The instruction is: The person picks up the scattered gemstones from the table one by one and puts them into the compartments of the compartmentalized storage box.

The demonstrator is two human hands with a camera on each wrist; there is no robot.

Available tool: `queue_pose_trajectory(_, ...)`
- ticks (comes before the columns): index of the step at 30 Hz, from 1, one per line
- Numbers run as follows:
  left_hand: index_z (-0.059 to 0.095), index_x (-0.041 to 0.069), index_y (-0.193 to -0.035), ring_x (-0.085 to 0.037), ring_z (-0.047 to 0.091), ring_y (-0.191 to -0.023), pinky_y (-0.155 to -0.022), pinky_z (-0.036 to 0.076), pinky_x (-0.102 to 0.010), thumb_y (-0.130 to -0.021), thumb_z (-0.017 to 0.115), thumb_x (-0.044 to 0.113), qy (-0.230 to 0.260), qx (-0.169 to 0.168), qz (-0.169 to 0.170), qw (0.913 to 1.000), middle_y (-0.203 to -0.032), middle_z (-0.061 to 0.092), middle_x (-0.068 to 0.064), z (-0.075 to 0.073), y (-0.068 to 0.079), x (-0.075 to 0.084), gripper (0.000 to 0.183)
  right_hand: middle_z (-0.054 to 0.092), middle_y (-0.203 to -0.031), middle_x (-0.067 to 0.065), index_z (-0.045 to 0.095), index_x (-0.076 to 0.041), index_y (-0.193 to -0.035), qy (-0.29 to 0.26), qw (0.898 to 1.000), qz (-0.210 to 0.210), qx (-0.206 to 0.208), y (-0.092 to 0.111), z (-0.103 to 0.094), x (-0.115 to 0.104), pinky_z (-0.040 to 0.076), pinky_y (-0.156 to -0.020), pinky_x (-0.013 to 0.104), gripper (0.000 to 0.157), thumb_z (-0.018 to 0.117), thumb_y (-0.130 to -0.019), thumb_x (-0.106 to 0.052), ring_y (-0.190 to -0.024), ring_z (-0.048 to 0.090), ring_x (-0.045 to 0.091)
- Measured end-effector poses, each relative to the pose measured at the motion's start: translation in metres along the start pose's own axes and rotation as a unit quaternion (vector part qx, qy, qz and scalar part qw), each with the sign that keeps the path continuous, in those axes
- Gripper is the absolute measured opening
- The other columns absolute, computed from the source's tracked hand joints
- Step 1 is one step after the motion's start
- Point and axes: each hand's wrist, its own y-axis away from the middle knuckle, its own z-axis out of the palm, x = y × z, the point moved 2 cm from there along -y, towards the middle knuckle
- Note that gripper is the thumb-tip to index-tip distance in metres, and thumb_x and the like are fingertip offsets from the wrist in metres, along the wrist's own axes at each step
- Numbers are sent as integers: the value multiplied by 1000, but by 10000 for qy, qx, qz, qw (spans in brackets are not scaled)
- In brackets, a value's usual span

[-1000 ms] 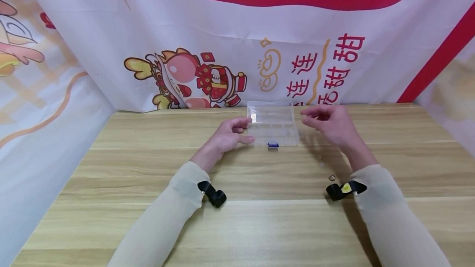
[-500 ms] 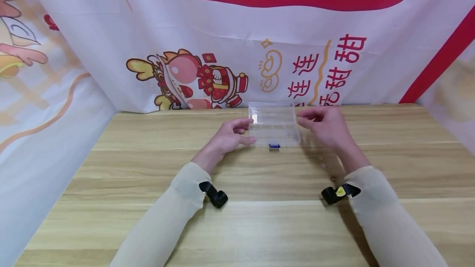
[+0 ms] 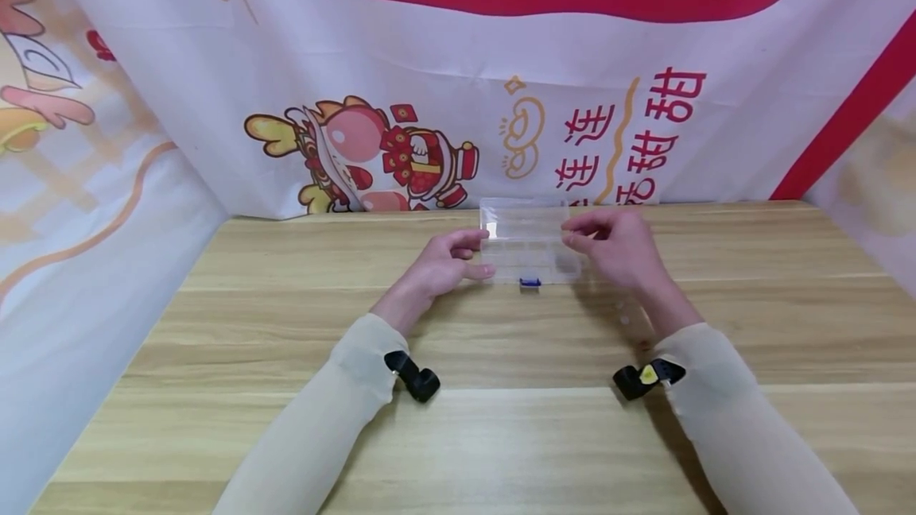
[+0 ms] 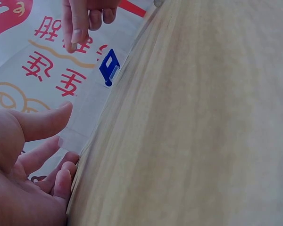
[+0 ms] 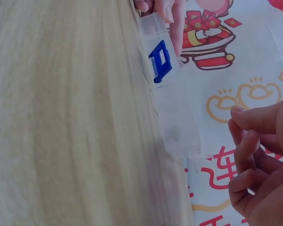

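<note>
A clear plastic compartment box (image 3: 525, 270) lies near the table's back edge with its lid (image 3: 525, 218) raised. A blue clasp (image 3: 529, 283) is at its front side. My left hand (image 3: 451, 261) holds the box's left end, thumb at the front and fingers farther back. Over the right end of the box is my right hand (image 3: 615, 245), thumb and index tips brought together. A tiny greyish piece (image 4: 74, 46) shows between them in the left wrist view; its kind is too small to tell. A faint greyish patch (image 3: 568, 262) appears in the right compartments.
Small clear pieces (image 3: 624, 319) lie on the wooden table (image 3: 529, 443) right of the box, near a small brownish piece (image 3: 645, 345) partly beside the right wrist. A printed cloth (image 3: 429, 46) hangs right behind the box.
My right hand has moved left, from beyond the box's right side to over its right end. The left hand keeps its hold on the box. A greyish patch now shows in the right compartments.
</note>
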Motion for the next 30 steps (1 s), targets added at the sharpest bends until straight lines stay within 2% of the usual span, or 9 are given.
queue_pose_trajectory(9,62,24,-149,-23,50,-131,-120,41,-42,-92,82,12,-13,39,54,10000,-146,59,-1,-1,1,-2,61,70,-118,6,77,-14,-124,-131,9996,180,-167,0,8,-2,49,-71,29,24,72,-102,-22,-95,57,24)
queue_pose_trajectory(21,63,25,-148,-24,49,-131,-119,41,-42,-93,82,12,21,29,24,10000,-145,59,-1,-1,1,-1,59,72,-115,5,78,-17,-124,-27,9997,-68,-247,-3,10,-16,48,-72,29,26,73,-102,-29,-94,56,25)
queue_pose_trajectory(30,63,24,-147,-24,50,-132,-120,40,-43,-92,82,13,-6,12,27,10000,-145,59,-1,-1,1,-1,59,76,-113,6,80,-16,-121,-25,9995,-200,-229,-13,25,-35,49,-76,34,23,75,-101,-26,-92,58,25)
